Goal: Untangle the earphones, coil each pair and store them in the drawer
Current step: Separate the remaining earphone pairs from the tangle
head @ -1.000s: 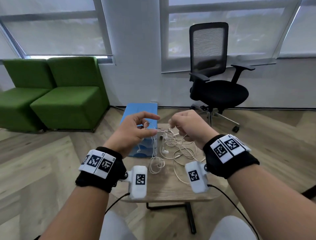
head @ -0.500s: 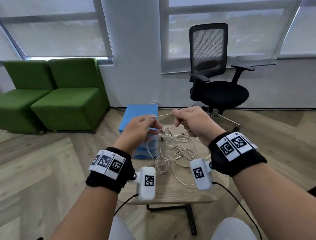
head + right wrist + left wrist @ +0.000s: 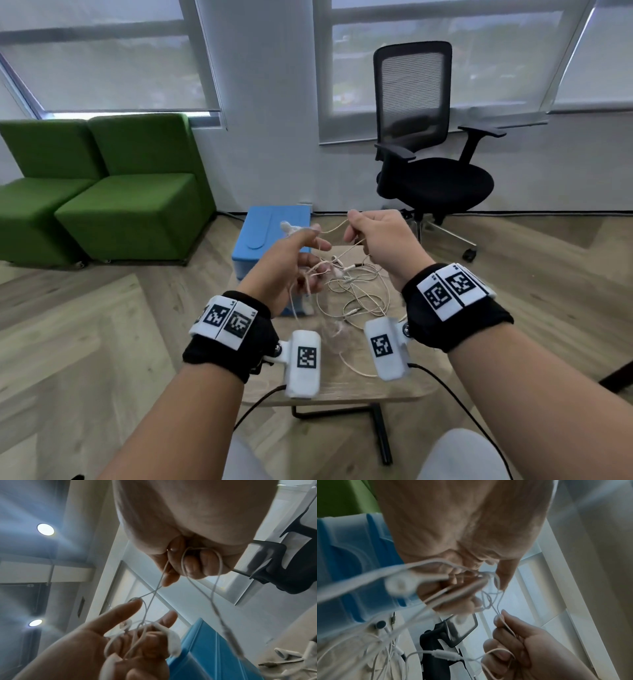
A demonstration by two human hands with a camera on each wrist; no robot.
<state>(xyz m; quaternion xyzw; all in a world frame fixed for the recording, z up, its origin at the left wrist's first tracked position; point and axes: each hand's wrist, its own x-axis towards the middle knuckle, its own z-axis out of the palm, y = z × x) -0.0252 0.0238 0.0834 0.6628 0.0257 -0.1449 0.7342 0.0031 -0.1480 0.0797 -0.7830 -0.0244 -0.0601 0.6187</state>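
Progress check, nearest items first. My left hand (image 3: pixel 291 263) is raised above the surface (image 3: pixel 363 380); its index finger and thumb are extended, with cord looped over the fingertip, while the lower fingers curl around several strands and an earbud (image 3: pixel 171 642). My right hand (image 3: pixel 383 246) is level with it and just beside it, thumb and forefinger pinching a single cord, with a loop of the same cord caught under the curled fingers. A short run of cord (image 3: pixel 334 229) stretches between the two hands, and the left wrist view shows a small knot (image 3: pixel 488 600) in that run, close to the left fingers.

Below and beyond the hands, the rest of the earphones (image 3: pixel 352 294) lie in one loose heap on the surface, strands crossing, plugs and buds mixed. I cannot tell how many pairs are in the heap.

Further on, the blue drawer unit (image 3: pixel 274 233) stands at the far left edge of the surface, touching or just beside the heap. I see no drawer pulled open from here.

Status, as I judge it: untangling is in hand and at an early stage. No pair is separated, none is coiled, none is stored. Remaining steps: free each pair, coil it, open a drawer, place the coils inside.

Beyond the surface are an office chair (image 3: pixel 431 164) and green seats (image 3: pixel 102 192).
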